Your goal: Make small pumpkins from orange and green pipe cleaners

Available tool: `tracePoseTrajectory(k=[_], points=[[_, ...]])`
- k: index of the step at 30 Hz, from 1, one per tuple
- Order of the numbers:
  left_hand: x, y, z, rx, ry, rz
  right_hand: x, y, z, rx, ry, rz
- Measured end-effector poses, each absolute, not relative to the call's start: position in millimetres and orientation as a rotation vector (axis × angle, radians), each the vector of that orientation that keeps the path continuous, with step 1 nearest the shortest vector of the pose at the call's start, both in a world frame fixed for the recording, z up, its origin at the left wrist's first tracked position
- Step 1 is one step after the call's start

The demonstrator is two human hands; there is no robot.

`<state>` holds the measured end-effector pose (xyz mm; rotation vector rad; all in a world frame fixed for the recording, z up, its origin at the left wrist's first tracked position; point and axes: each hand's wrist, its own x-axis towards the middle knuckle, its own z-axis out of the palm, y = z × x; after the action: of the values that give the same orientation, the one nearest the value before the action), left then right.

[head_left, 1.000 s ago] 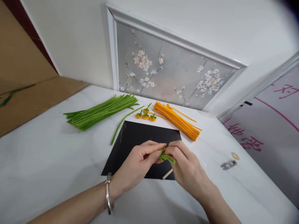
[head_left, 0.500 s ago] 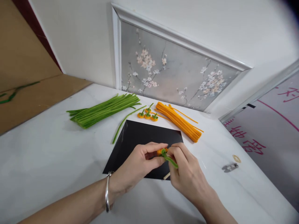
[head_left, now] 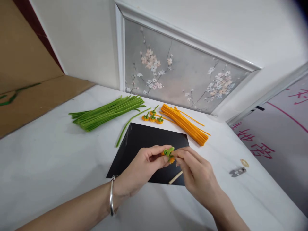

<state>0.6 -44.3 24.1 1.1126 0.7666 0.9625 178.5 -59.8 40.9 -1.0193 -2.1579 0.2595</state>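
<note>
Between thumb and fingers, my left hand [head_left: 141, 168] holds a small pipe-cleaner pumpkin [head_left: 171, 159], orange with a green top, above the black mat [head_left: 144, 138]. From the right, my right hand [head_left: 196, 171] has its thumb and forefinger closed at the edge of the pumpkin, by its green pipe cleaner [head_left: 169, 150]. Its fingertips partly cover that spot. Below the hands a thin pale wooden stick [head_left: 175, 177] lies on the mat, its far end hidden by my right hand.
A bundle of green pipe cleaners [head_left: 108, 114] lies back left, a bundle of orange ones [head_left: 184, 123] back right. Between them sit several similar small pumpkins [head_left: 152, 118]. One loose green pipe cleaner [head_left: 128, 126] curves beside the mat. Thread snips [head_left: 238, 172] and a yellowish ring [head_left: 244, 163] lie right.
The green pipe cleaner pointed down right under my right hand; now it lies folded across the pumpkin's top. My right hand has shifted slightly right, and more of the stick shows.
</note>
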Motion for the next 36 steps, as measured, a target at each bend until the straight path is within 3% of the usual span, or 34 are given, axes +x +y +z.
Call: tracePoseTrajectory(k=[10, 21, 36], points=[[-1.2, -43.2, 30.1, 1.165, 0.696, 0.877, 191.3, -51.6, 42.4, -0.913, -2.284, 0.090], [-0.4, -41.3, 39.7, 1.187, 0.662, 0.773, 201.9, -50.2, 51.7, -0.832, -2.390, 0.104], [-1.1, -40.1, 36.0, 1.207, 0.642, 0.735, 199.4, -50.9, 54.1, -0.743, -2.574, -0.177]])
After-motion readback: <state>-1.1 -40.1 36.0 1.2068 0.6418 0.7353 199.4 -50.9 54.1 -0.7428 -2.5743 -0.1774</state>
